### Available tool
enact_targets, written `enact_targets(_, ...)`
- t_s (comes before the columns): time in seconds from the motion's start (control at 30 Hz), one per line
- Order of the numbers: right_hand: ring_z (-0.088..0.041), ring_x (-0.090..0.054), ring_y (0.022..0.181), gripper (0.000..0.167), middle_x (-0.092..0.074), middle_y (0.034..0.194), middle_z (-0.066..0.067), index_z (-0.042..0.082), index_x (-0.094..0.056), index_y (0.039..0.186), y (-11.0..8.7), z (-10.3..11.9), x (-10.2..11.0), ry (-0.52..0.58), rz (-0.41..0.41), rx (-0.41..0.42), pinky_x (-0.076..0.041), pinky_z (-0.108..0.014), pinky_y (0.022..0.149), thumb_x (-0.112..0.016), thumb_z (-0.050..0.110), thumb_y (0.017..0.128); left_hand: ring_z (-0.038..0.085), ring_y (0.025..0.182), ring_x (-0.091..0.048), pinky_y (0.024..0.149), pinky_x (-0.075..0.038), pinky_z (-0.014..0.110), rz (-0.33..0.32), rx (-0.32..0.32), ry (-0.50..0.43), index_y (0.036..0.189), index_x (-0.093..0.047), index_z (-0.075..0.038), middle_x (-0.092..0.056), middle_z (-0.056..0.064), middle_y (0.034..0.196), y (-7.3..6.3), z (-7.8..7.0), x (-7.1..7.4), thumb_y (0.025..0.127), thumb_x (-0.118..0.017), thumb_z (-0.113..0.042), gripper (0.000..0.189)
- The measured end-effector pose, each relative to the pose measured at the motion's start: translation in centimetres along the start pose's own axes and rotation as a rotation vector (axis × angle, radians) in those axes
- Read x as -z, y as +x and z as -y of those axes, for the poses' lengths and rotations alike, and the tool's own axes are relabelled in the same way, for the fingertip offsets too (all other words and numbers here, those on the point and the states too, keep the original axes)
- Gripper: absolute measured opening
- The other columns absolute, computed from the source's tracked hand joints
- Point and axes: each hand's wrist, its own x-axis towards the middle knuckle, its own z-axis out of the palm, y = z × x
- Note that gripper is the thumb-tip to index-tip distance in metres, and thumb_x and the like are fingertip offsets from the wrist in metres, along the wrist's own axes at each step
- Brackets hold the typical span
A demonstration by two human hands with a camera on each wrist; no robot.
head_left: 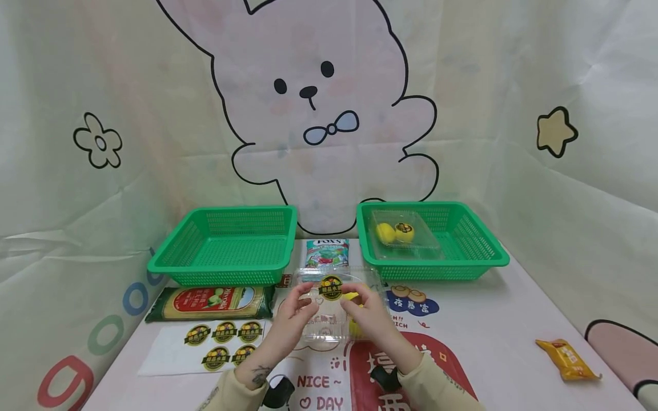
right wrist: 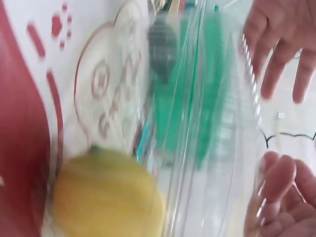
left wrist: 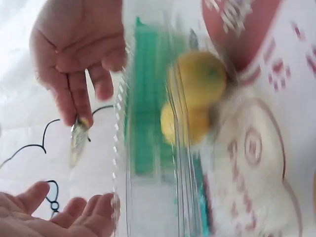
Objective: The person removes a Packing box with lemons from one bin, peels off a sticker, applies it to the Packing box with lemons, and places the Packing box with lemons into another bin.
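A clear plastic box (head_left: pixel 321 325) with yellow fruits (left wrist: pixel 197 79) inside stands on the table in front of me. Over its lid, my right hand (head_left: pixel 371 311) pinches a round black-and-gold sticker (head_left: pixel 330 287) at the fingertips. The sticker shows nearly edge-on in the left wrist view. My left hand (head_left: pixel 294 317) hovers on the other side of the sticker, fingers loosely bent and holding nothing that I can see. One large yellow fruit (right wrist: pixel 108 192) fills the lower part of the right wrist view, blurred through the plastic.
A sheet of similar stickers (head_left: pixel 159 354) lies at left, below a noodle-like pack (head_left: pixel 211 302). Behind stand two green baskets (head_left: pixel 221 277), (head_left: pixel 437 271); the right one holds a stickered fruit box (head_left: pixel 406 228). A candy bag (head_left: pixel 327 252) sits between them, an orange packet (head_left: pixel 568 359) at far right.
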Motion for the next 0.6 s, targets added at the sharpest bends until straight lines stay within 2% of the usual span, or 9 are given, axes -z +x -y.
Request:
enact_targets(0.1,-0.016,-0.051,0.070,0.024,-0.062,0.103,-0.012,0.007,-0.064,0.109,0.6,-0.3,0.3,-0.054,0.009,-0.034,-0.043,-0.024,0.054,-0.059,0.006,0.085,0.034,0.119,-0.045,0.093,-0.042,0.051,-0.024,-0.099,0.297,0.129,-0.047,-0.005,-0.047,0.016,0.132,0.0,0.5,-0.3,0.089,-0.058,-0.021,0.044)
enact_targets(0.23,-0.017,-0.052,0.071,0.024,-0.062,0.109,-0.011,0.006,-0.063,0.107,1.2,-0.5,0.4,-0.100,0.035,-0.072,-0.045,-0.027,0.057,-0.058,0.007,0.084,0.029,0.121,-0.046,0.097,-0.040,0.050,0.031,-0.198,0.573,0.125,-0.053,-0.002,-0.052,0.012,0.129,0.2,1.1,-0.7,0.087,-0.060,-0.025,0.045)
enact_targets(0.37,-0.017,-0.053,0.076,0.021,-0.061,0.110,-0.010,0.006,-0.062,0.105,1.6,-0.6,0.4,-0.135,0.053,-0.081,-0.046,-0.028,0.063,-0.057,0.007,0.084,0.030,0.123,-0.042,0.100,-0.037,0.048,0.098,-0.241,0.759,0.127,-0.053,-0.002,-0.050,0.011,0.132,0.6,1.4,-1.2,0.086,-0.059,-0.033,0.052)
enact_targets(0.5,-0.017,-0.054,0.079,0.021,-0.062,0.107,-0.008,0.007,-0.063,0.104,1.8,-0.6,0.5,-0.184,0.073,-0.081,-0.047,-0.028,0.066,-0.057,0.008,0.085,0.034,0.122,-0.043,0.102,-0.035,0.048,0.124,-0.271,0.872,0.127,-0.053,-0.003,-0.051,0.012,0.132,1.0,1.6,-1.6,0.085,-0.059,-0.039,0.055)
enact_targets(0.6,-0.018,-0.055,0.082,0.021,-0.063,0.107,-0.008,0.007,-0.063,0.105,1.9,-0.6,0.5,-0.213,0.088,-0.088,-0.049,-0.030,0.069,-0.057,0.009,0.085,0.039,0.122,-0.043,0.101,-0.035,0.052,0.138,-0.257,0.920,0.127,-0.054,-0.004,-0.053,0.012,0.131,1.3,1.9,-1.8,0.085,-0.057,-0.042,0.057)
